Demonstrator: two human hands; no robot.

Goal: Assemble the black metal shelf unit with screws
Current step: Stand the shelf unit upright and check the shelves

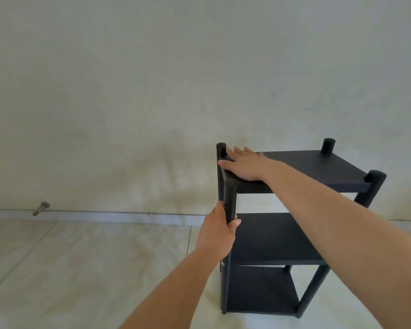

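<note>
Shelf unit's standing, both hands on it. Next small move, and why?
Probably press the top shelf down at its near-left corner. The right hand lies flat there, the left hand grips the near-left post, and that post's top sits level with the shelf while the other three posts stick up above it.

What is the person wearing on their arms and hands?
Nothing that shows. Both forearms are bare right up to the edge of the picture, with no sleeves. The left hand and right hand have no gloves, rings, watch or bracelet in view.

plain pale wall [152, 79] meets glossy beige tiled floor [81, 269] at a baseboard [105, 216].
</note>
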